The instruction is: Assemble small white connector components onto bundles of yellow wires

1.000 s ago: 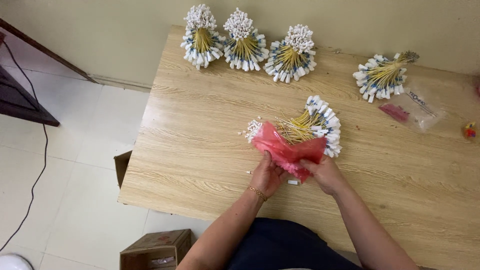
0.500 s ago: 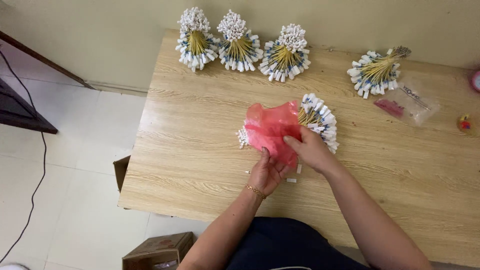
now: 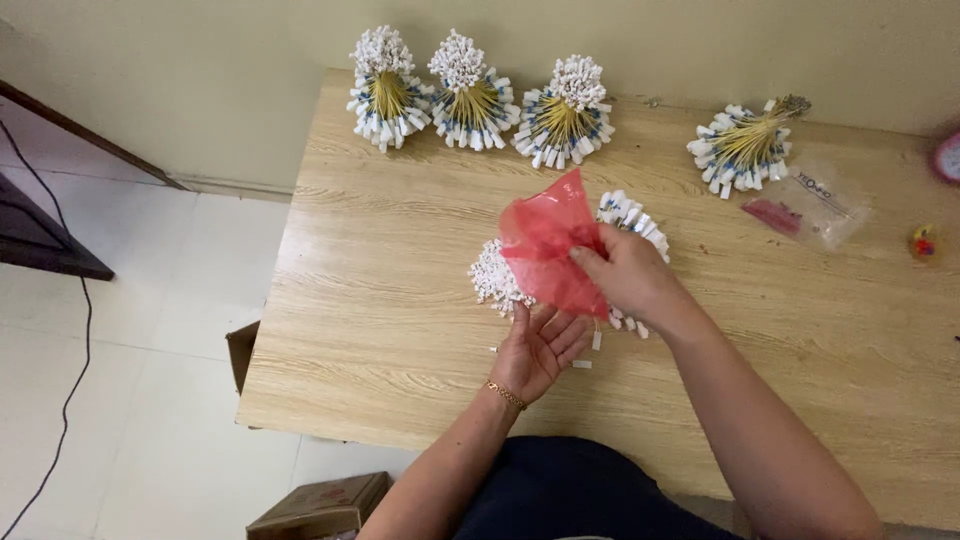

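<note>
My right hand (image 3: 628,277) pinches a thin red plastic bag (image 3: 548,243) and lifts it over a fanned bundle of yellow cords with white tips (image 3: 497,277) lying on the wooden table (image 3: 380,300). The bag hides most of the bundle; white tips show at its left and upper right. My left hand (image 3: 540,346) lies palm up just below the bag, fingers spread, touching the bundle's underside. A few loose white pieces (image 3: 581,364) lie beside it.
Three similar bundles (image 3: 470,90) stand in a row along the table's far edge by the wall, and one more bundle (image 3: 745,145) lies at the far right. A clear packet with a red strip (image 3: 805,208) lies near it. Cardboard boxes (image 3: 320,505) sit on the floor.
My right hand has raised the red bag up and over the bundle, covering more of it. My left hand let go of the bag and opened palm up beneath it.
</note>
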